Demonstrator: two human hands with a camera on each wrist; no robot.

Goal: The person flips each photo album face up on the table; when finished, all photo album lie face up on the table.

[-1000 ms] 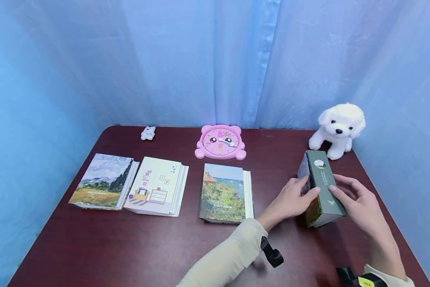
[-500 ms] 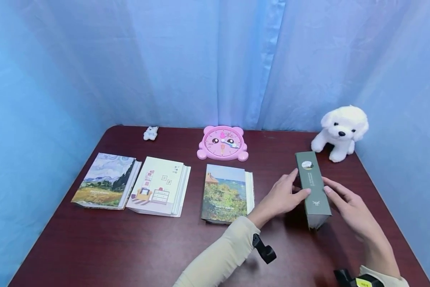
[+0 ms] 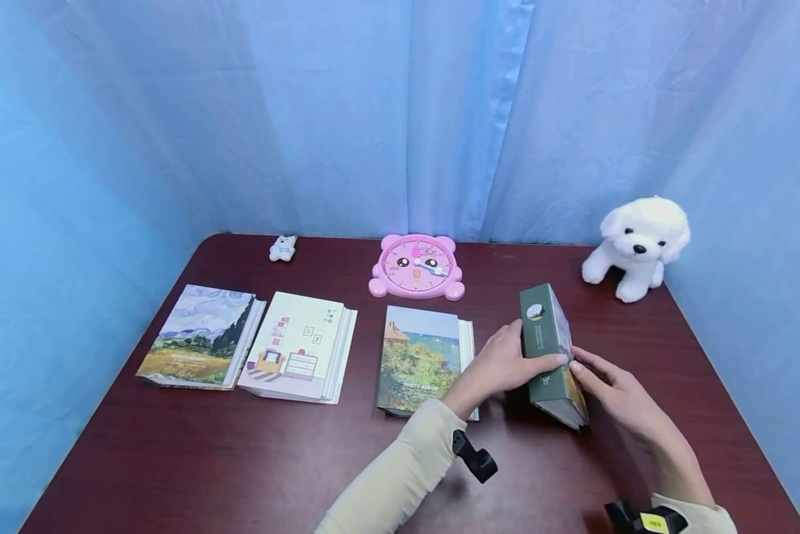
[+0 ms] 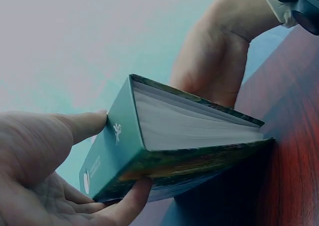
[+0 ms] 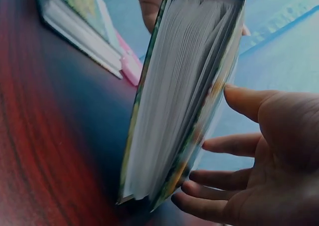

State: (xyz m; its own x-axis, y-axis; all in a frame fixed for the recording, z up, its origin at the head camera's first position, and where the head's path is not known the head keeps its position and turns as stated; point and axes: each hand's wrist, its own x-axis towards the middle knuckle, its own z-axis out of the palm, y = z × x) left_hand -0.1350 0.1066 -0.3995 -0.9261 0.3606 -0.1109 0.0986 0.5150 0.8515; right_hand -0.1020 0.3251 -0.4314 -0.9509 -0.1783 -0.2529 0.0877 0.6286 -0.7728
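Note:
A thick photo album [image 3: 541,348] with a green spine stands on its page edges, spine up and leaning left, on the right half of the table. My left hand [image 3: 503,363] grips it across the spine; the left wrist view shows the thumb on the spine and the other fingers against one painted cover. On the opposite side is my right hand [image 3: 623,393]. In the right wrist view its fingers [image 5: 234,145] lie extended along the other cover, not wrapped round it. The lower page edges look slightly fanned, near or on the tabletop.
Left of my hands lies a seaside-cover photo album [image 3: 418,356]. Farther left are a cream album [image 3: 293,345] and a wheat-field album [image 3: 199,334]. A pink toy clock [image 3: 417,267], a small white figure [image 3: 282,248] and a white plush dog [image 3: 640,248] stand along the back.
Both hands have moved left with the green-spined album. Its spine has tipped from leaning right to leaning left, so the right cover now shows in the head view.

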